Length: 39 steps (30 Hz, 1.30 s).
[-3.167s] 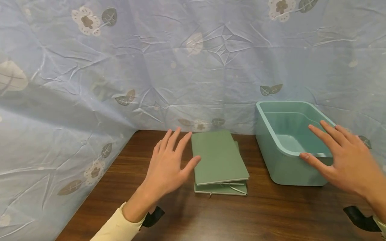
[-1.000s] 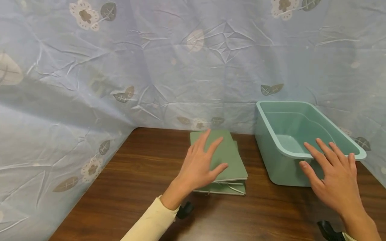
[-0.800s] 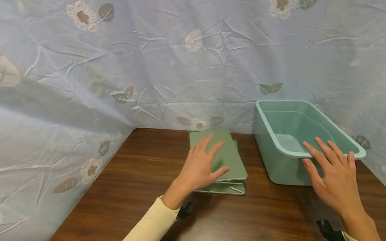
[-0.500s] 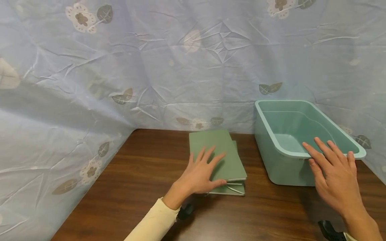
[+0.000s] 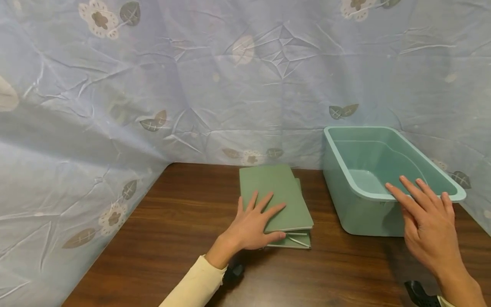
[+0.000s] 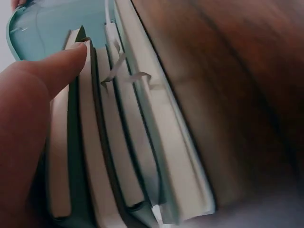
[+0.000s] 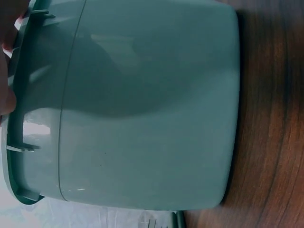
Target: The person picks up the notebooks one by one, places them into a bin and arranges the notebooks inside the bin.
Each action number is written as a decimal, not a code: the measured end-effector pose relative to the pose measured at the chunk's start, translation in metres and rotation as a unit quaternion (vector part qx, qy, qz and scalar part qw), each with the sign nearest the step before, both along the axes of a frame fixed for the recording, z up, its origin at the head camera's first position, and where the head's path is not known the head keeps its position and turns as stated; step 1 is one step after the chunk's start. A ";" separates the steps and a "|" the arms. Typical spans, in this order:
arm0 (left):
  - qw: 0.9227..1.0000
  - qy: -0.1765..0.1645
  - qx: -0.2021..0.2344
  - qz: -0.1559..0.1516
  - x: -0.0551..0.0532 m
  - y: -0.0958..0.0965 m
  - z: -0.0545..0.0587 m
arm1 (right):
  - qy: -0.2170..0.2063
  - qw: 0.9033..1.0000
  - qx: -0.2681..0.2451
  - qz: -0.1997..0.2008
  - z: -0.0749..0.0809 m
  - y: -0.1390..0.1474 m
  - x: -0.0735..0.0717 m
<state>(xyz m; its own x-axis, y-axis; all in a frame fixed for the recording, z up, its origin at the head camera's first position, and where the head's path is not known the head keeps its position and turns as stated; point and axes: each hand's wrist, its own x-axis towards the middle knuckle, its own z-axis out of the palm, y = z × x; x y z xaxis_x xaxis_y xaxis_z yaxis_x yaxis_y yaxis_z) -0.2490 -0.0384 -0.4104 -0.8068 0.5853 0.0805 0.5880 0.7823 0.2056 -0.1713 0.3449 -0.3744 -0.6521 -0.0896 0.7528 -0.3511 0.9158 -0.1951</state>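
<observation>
Operator: Findings, largest items first?

Inspector: The tabletop (image 5: 184,196) carries your work. The green bin (image 5: 368,217) stands at your right. The green notebooks (image 5: 274,179) lie stacked left of it, apart, the lower ones jutting out unevenly.

Operator: Condition of each grip?

Inspector: Your right grip (image 5: 431,226) lies over the bin's near rim, thumb tucked outside; whether it pinches, I cannot tell. Your left grip (image 5: 251,226) is spread wide, straight fingers across the top cover, thumb at the near page edges, not closed round the stack.

Operator: Recommendation?

Inspector: You appear to be securing the stack. Square it first, get support beneath the lowest cover, and keep your thumb off the loose ribbons (image 6: 114,70).
</observation>
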 end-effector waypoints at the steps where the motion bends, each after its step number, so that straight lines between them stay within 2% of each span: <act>1: 1.000 0.005 -0.003 -0.002 0.000 0.000 -0.002 | 0.005 1.000 -0.002 0.000 0.000 0.000 0.000; 10: 0.999 0.048 -0.023 -0.008 0.000 0.000 -0.011 | 0.028 0.999 -0.022 0.003 -0.002 -0.001 -0.002; 26: 0.998 0.055 -0.035 -0.019 -0.001 0.000 -0.007 | 0.039 0.999 -0.025 0.008 -0.004 -0.001 -0.005; 30: 0.994 0.083 -0.063 -0.029 -0.002 0.001 -0.006 | 0.044 0.999 -0.023 0.007 -0.005 -0.001 -0.004; 34: 0.987 0.127 -0.089 -0.044 -0.002 0.000 -0.005 | 0.050 0.998 -0.023 0.005 -0.005 -0.002 -0.005; 39: 0.970 0.211 -0.104 -0.061 -0.002 0.001 -0.004 | 0.052 0.998 -0.023 0.004 -0.006 -0.002 -0.005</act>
